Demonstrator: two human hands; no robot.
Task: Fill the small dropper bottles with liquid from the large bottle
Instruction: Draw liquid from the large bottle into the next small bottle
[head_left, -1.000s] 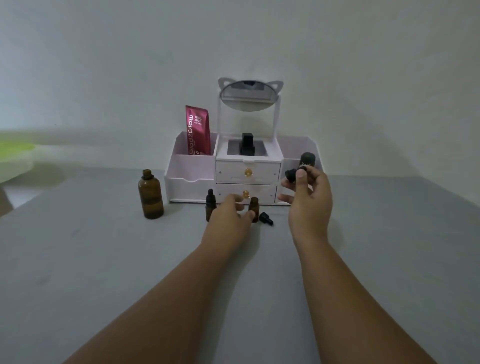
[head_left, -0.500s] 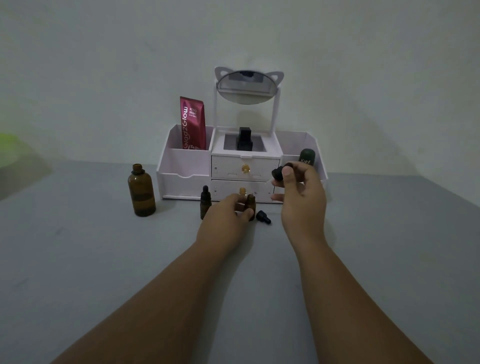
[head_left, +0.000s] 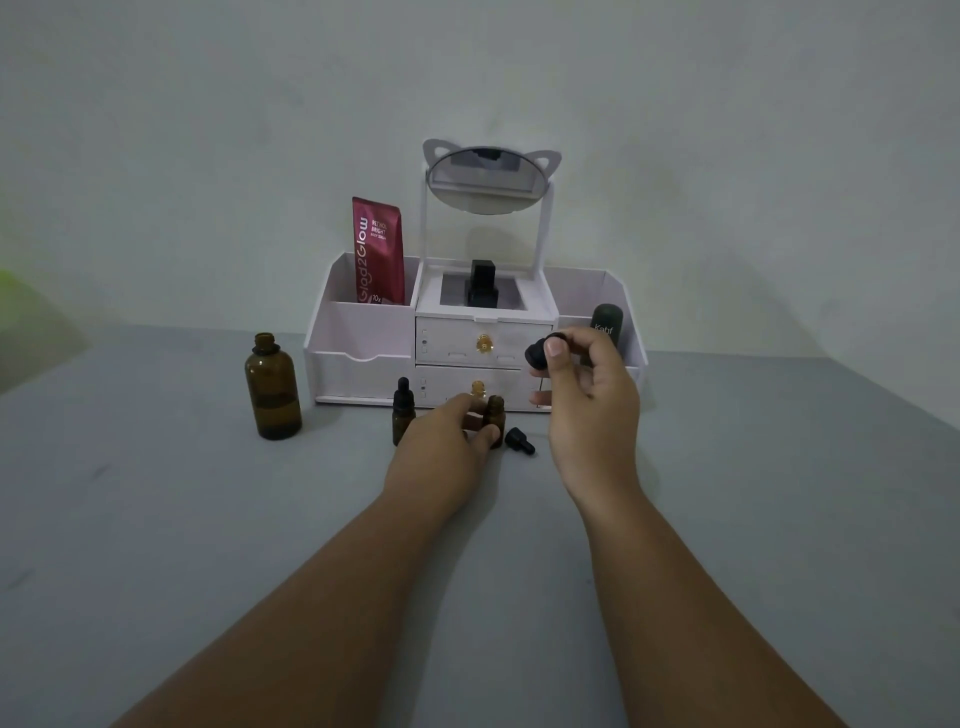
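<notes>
Left hand: the left hand (head_left: 447, 447) is resting low on the table, thumb and fingers curling round the uncapped small bottle (head_left: 495, 414) and holding it upright.
Right hand: the right hand (head_left: 589, 410) is hovering above the table, thumb and forefinger pinching the held dropper cap (head_left: 540, 351), a black rubbery bulb on a ribbed collar; a thin clear pipette is hanging down from it.
Uncapped small bottle: a cylindrical amber glass vial with an open neck, standing just in front of the lower drawer.
Capped small bottle: the capped small bottle (head_left: 402, 410), same amber glass with a black dropper top, is standing just left of the left hand.
Loose dropper cap: the loose dropper cap (head_left: 519, 440) is lying on its side on the table, between the two hands.
Large bottle: the large bottle (head_left: 272, 389), round-shouldered brown glass with no cap, is standing well to the left, partly filled.
Table: the table (head_left: 156, 519) is showing a matte grey surface.
Organizer: the white plastic organizer (head_left: 358, 358) is sitting against the wall, with two drawers bearing gold knobs, a cat-eared oval mirror (head_left: 485, 182), a glossy red sachet (head_left: 378, 252) and a dark green tube (head_left: 607, 327).
</notes>
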